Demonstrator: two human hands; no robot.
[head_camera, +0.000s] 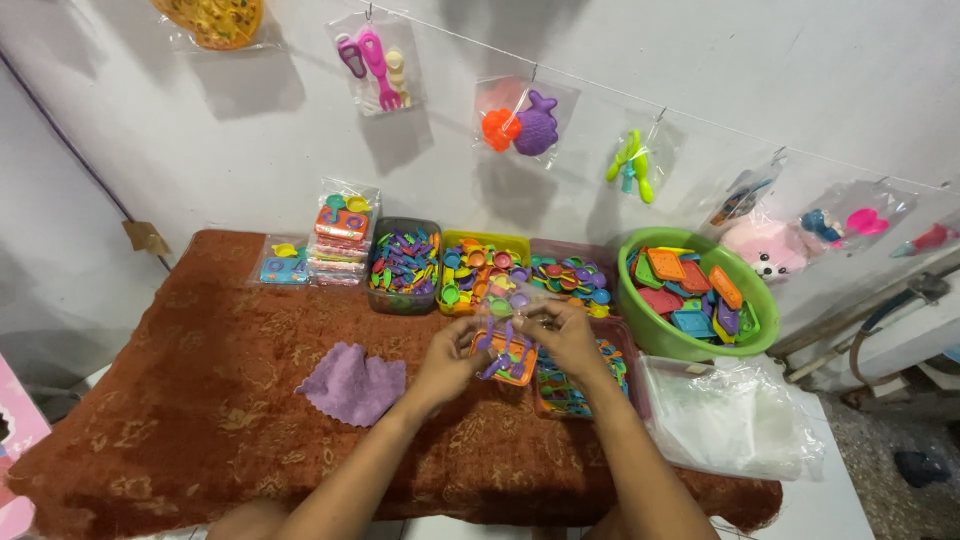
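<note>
Both hands, left hand (452, 358) and right hand (566, 338), hold a clear bag (512, 330) of small plastic toys over the brown table cover (200, 400). Purple cloth (352, 385) just left, green bowl (690, 345) of toy pieces right.

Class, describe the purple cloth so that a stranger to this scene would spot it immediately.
Find the rust-brown patterned table cover. Just left of the person's left hand lies the purple cloth, flat and slightly rumpled. It is the only soft thing there; its neighbours are plastic toys in tubs.

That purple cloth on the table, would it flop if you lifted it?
Probably. The purple cloth lies flat with wavy, rumpled edges, so it looks thin, soft and light. On the fuzzy brown table cover it would likely bunch up rather than slide when pushed.
</note>
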